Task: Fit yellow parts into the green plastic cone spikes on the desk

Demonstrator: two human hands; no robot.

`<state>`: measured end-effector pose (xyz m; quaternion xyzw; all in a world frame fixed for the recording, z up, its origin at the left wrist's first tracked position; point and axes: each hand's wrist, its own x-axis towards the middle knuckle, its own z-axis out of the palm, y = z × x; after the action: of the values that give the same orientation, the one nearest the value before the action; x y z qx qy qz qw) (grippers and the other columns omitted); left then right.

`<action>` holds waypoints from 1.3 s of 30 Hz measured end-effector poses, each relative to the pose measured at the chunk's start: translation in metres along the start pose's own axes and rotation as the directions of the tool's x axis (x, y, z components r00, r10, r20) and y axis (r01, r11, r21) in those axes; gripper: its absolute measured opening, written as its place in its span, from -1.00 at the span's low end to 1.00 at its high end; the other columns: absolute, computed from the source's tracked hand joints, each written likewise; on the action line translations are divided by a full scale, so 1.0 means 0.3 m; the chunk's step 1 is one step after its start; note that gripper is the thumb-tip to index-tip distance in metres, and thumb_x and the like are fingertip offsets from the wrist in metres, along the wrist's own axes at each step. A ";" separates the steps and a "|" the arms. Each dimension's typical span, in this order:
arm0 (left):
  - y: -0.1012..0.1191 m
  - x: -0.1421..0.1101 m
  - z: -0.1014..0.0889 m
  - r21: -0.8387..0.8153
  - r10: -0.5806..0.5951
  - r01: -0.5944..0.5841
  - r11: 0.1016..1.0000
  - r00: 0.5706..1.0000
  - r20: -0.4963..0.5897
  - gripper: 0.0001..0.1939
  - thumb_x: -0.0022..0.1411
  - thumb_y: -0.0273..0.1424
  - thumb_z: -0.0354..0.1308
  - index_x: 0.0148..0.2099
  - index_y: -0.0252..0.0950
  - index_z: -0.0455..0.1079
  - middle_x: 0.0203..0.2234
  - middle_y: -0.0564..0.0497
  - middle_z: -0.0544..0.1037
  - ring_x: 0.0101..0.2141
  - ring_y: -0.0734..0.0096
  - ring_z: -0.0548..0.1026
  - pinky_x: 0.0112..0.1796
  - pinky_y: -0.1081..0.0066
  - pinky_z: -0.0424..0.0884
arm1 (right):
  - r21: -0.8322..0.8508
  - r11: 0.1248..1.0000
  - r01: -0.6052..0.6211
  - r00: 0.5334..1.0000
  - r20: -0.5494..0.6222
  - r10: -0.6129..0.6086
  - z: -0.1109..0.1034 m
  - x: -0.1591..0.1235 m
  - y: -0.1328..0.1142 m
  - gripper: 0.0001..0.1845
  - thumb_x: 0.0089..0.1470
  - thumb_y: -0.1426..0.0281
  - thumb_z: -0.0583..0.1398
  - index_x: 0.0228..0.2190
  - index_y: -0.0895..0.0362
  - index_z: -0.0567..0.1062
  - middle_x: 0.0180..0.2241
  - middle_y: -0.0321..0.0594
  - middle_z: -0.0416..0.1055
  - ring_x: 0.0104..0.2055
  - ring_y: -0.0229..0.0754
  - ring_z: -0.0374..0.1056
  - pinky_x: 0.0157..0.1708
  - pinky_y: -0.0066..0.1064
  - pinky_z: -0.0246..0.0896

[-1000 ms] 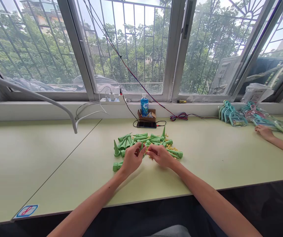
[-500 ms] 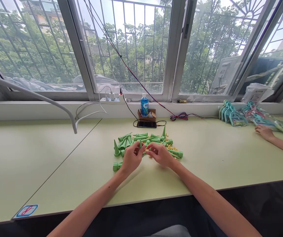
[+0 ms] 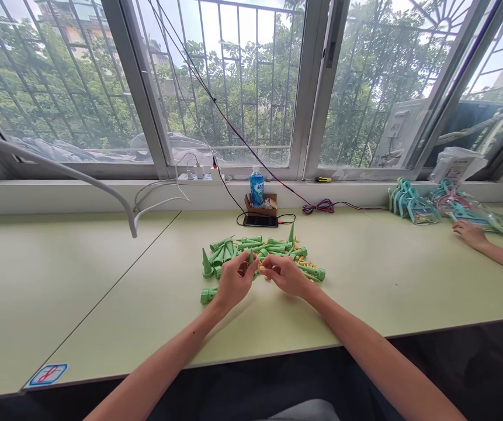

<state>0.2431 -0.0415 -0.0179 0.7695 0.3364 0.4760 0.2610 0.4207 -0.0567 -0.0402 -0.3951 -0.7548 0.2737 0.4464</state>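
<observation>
My left hand is closed round a green plastic spike, its pointed tip showing above the fingers. Close beside it, my right hand pinches a small yellow piece at the spike's side; the fingers partly hide it, and I cannot tell whether it touches the spike. Beyond both hands lies a heap of green spikes, hollow cones with ribbed collars. Small yellow pieces are scattered among them. One spike stands upright at the left, and another lies next to my left wrist.
Behind the heap are a phone with a cable and a small cardboard box with a blue bottle. A grey cable hangs at left. Another person's hand rests at right near teal hangers.
Both hands stay almost in place, with small finger movements. The spike in my left hand shifted slightly left, then back right. The heap looks the same.
</observation>
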 end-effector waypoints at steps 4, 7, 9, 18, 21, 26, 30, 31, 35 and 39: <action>-0.005 0.001 0.000 0.004 0.010 -0.011 1.000 1.000 0.009 -0.73 0.29 -0.25 0.08 -0.42 -0.28 0.25 -0.57 0.12 0.27 -0.60 0.58 0.11 -0.61 0.55 0.11 | 0.008 1.000 0.012 1.000 0.004 -0.012 -0.001 0.000 -0.002 -0.80 0.22 0.27 0.12 -0.39 0.13 0.37 -0.54 -0.35 0.32 -0.55 -0.33 0.23 -0.52 -0.49 0.17; -0.008 0.001 0.000 0.015 0.024 -0.024 1.000 1.000 0.017 -0.74 0.29 -0.26 0.09 -0.41 -0.28 0.27 -0.58 0.13 0.26 -0.59 0.58 0.11 -0.59 0.56 0.11 | -0.011 0.999 0.030 1.000 0.005 -0.030 -0.002 -0.001 -0.007 -0.79 0.22 0.30 0.12 -0.43 0.12 0.36 -0.57 -0.36 0.31 -0.56 -0.34 0.20 -0.52 -0.50 0.13; -0.009 0.002 0.000 0.021 0.034 -0.034 0.999 0.999 0.018 -0.75 0.29 -0.27 0.09 -0.40 -0.29 0.28 -0.58 0.12 0.27 -0.59 0.57 0.12 -0.59 0.56 0.12 | -0.030 0.999 0.031 0.999 0.008 -0.031 -0.002 0.000 -0.010 -0.78 0.23 0.31 0.11 -0.45 0.12 0.35 -0.58 -0.37 0.31 -0.56 -0.34 0.18 -0.51 -0.50 0.12; -0.002 0.000 -0.003 0.050 0.050 -0.051 0.997 0.999 0.018 -0.74 0.29 -0.25 0.08 -0.40 -0.30 0.34 -0.58 0.12 0.29 -0.60 0.58 0.13 -0.59 0.55 0.12 | -0.048 0.998 0.030 0.999 0.021 -0.029 -0.001 0.000 -0.010 -0.74 0.24 0.32 0.10 -0.48 0.13 0.36 -0.59 -0.37 0.28 -0.57 -0.34 0.15 -0.50 -0.50 0.09; 0.000 0.000 -0.004 0.045 0.043 -0.044 0.998 0.999 0.021 -0.73 0.29 -0.24 0.08 -0.39 -0.30 0.32 -0.58 0.12 0.28 -0.59 0.58 0.12 -0.59 0.55 0.11 | -0.060 0.998 0.032 0.999 0.009 -0.032 0.000 -0.001 -0.011 -0.76 0.23 0.33 0.10 -0.47 0.13 0.36 -0.59 -0.37 0.29 -0.57 -0.34 0.15 -0.51 -0.50 0.08; -0.008 0.003 -0.001 -0.010 -0.013 0.013 1.000 1.000 -0.009 -0.72 0.29 -0.20 0.08 -0.37 -0.29 0.32 -0.61 0.13 0.24 -0.61 0.57 0.14 -0.61 0.54 0.10 | -0.094 0.995 0.014 0.999 -0.029 -0.017 0.000 -0.001 -0.015 -0.77 0.24 0.26 0.12 -0.39 0.13 0.41 -0.57 -0.35 0.33 -0.58 -0.33 0.17 -0.52 -0.49 0.09; -0.017 0.006 0.004 -0.065 -0.064 0.061 0.996 0.997 -0.042 -0.73 0.27 -0.18 0.10 -0.35 -0.28 0.34 -0.62 0.14 0.19 -0.62 0.56 0.17 -0.63 0.54 0.08 | -0.080 0.997 -0.008 0.999 -0.041 0.005 0.002 -0.001 -0.013 -0.79 0.19 0.23 0.17 -0.27 0.13 0.42 -0.52 -0.33 0.38 -0.62 -0.35 0.18 -0.55 -0.50 0.11; -0.018 0.006 0.004 -0.079 -0.072 0.068 0.995 0.996 -0.044 -0.73 0.27 -0.18 0.11 -0.34 -0.28 0.34 -0.61 0.14 0.20 -0.62 0.56 0.18 -0.63 0.54 0.09 | -0.074 0.997 -0.008 0.999 -0.039 0.005 0.002 -0.001 -0.012 -0.79 0.19 0.23 0.17 -0.26 0.13 0.42 -0.50 -0.32 0.39 -0.61 -0.35 0.18 -0.56 -0.50 0.12; -0.011 0.005 0.003 -0.111 -0.090 0.087 0.990 0.996 -0.026 -0.75 0.27 -0.19 0.11 -0.33 -0.29 0.35 -0.57 0.12 0.22 -0.60 0.57 0.21 -0.62 0.55 0.10 | -0.064 0.998 0.017 0.999 -0.038 -0.020 0.003 -0.002 -0.005 -0.80 0.21 0.24 0.15 -0.31 0.12 0.43 -0.48 -0.30 0.39 -0.57 -0.33 0.21 -0.53 -0.49 0.16; -0.001 0.004 -0.002 -0.124 -0.063 0.063 0.990 0.998 0.004 -0.73 0.27 -0.19 0.11 -0.35 -0.29 0.34 -0.56 0.11 0.27 -0.60 0.59 0.19 -0.63 0.56 0.09 | -0.056 0.998 0.035 0.999 -0.025 -0.037 0.000 -0.001 -0.003 -0.77 0.23 0.22 0.13 -0.35 0.12 0.44 -0.49 -0.31 0.38 -0.56 -0.33 0.21 -0.51 -0.48 0.17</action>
<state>0.2430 -0.0404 -0.0173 0.7409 0.3305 0.4873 0.3231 0.4204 -0.0573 -0.0396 -0.3972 -0.7632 0.2393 0.4500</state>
